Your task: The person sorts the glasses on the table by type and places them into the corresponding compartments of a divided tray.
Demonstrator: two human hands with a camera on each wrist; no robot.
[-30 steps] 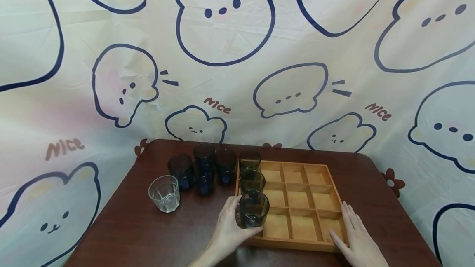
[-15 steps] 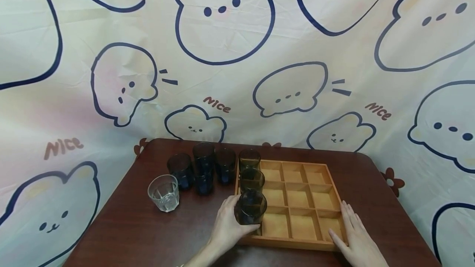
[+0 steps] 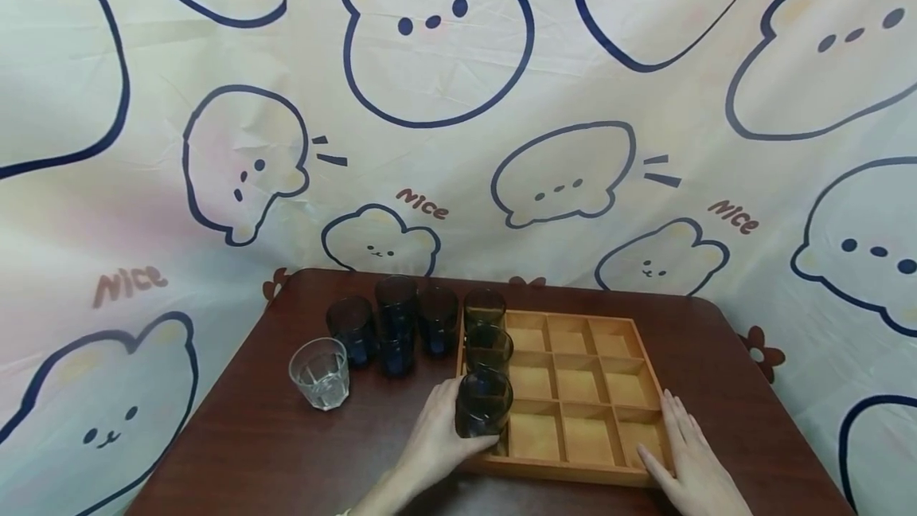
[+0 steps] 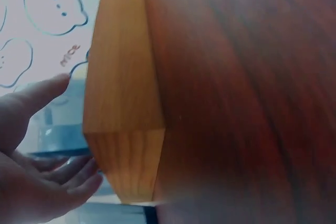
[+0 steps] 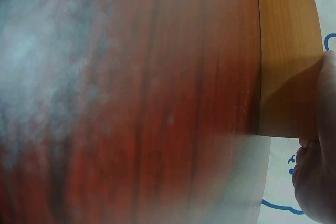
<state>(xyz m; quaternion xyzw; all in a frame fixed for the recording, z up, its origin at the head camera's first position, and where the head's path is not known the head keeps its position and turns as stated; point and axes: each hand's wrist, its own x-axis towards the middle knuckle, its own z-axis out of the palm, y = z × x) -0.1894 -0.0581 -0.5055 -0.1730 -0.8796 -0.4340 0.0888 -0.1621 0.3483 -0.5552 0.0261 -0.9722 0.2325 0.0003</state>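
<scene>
My left hand [image 3: 435, 435] grips a smoky drinking glass [image 3: 484, 404] upright at the front-left compartment of a wooden divided tray [image 3: 559, 470]. Thumb and fingers curve round its left and near sides; its base is mostly hidden. Two more smoky glasses, a middle one [image 3: 489, 347] and a rear one [image 3: 484, 307], stand behind it in the same column. In the left wrist view, the left hand [image 4: 39, 187] is beside the tray's wall [image 4: 123, 72]. My right hand [image 3: 698, 456] rests with extended fingers on the tray's front-right corner. The right wrist view shows the tray's side [image 5: 289, 51].
Left of the tray, several dark blue glasses [image 3: 396, 353] are grouped closely together. A clear faceted glass [image 3: 320, 374] stands in front of them, to the left. The brown table [image 3: 286, 460] ends at a patterned cloth backdrop [image 3: 458, 166].
The held smoky glass has shifted slightly left with the left hand, over the front-left compartment. My right hand stays on the tray's corner.
</scene>
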